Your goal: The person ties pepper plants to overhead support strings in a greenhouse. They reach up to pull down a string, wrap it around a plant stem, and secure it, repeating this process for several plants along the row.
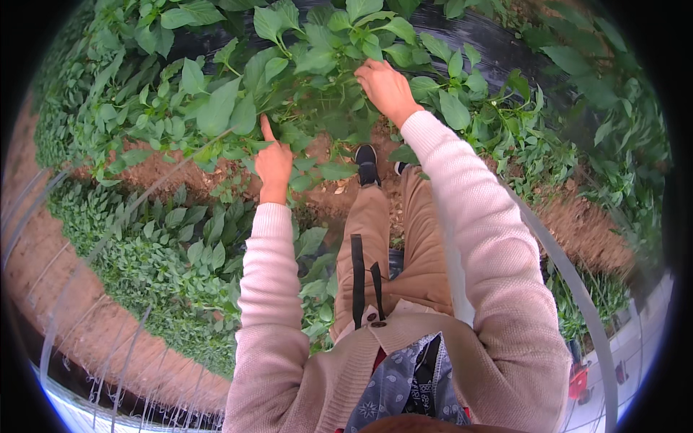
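Observation:
A row of leafy pepper plants (219, 108) stands before me, its foliage reaching both hands. My left hand (274, 162) is at the lower edge of the leaves, index finger extended up beneath a broad leaf (243, 115). Its other fingers look bent and are partly hidden. Farther up and to the right, my right hand (387, 89) reaches into a plant's upper leaves (371, 46) with its fingers curled. Whether a stem or leaf is between those fingertips is hidden. Thin stems (325, 100) show between the two hands.
Black plastic mulch film (487, 40) covers the bed behind the plants. My shoes (366, 162) stand on a bare soil path (216, 176). Another plant row (178, 254) grows at lower left. Curved grey poles (568, 281) and strings (116, 373) appear towards the rim.

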Available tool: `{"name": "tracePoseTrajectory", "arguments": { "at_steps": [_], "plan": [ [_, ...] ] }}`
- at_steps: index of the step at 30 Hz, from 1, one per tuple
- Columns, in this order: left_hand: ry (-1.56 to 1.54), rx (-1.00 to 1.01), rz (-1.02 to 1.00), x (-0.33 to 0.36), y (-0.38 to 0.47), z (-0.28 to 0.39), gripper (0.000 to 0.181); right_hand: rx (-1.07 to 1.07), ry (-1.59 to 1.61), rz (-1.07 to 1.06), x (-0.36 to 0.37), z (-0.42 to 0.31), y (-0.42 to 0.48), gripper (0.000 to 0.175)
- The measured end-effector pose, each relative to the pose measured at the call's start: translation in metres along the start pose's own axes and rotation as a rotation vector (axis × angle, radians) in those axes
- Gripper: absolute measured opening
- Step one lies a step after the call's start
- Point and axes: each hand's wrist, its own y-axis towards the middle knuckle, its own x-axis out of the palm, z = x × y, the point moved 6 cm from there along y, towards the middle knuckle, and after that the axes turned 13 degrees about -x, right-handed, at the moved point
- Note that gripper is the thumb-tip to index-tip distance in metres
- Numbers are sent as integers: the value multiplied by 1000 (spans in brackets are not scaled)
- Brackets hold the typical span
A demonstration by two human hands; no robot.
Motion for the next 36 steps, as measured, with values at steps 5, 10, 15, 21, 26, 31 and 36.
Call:
{"name": "tracePoseTrajectory", "arguments": {
  "at_steps": [5, 10, 15, 21, 26, 31, 36],
  "plan": [
    [4, 163, 213, -11, -7, 19, 92, 15, -130, 14, -16, 28, 39, 10],
    [-220, 168, 150, 0, -17, 32, 75, -185, -193, 124, -45, -14, 46, 12],
    [-266, 141, 118, 10, -22, 35, 66, -238, 380, -150, 12, -114, -1, 19],
    [-382, 79, 111, 27, -39, 5, 56, 58, 280, -151, 85, -64, 18, 32],
    [-549, -135, 17, 57, -51, -27, 31, 20, 80, -140, 98, -33, 31, 31],
    [-555, -105, -30, 69, -51, -31, 50, -199, -427, -297, 111, -43, 34, 19],
    [-599, -39, -70, 60, -47, -25, 67, 63, -536, -283, 120, -21, 38, 20]
  ]
}}
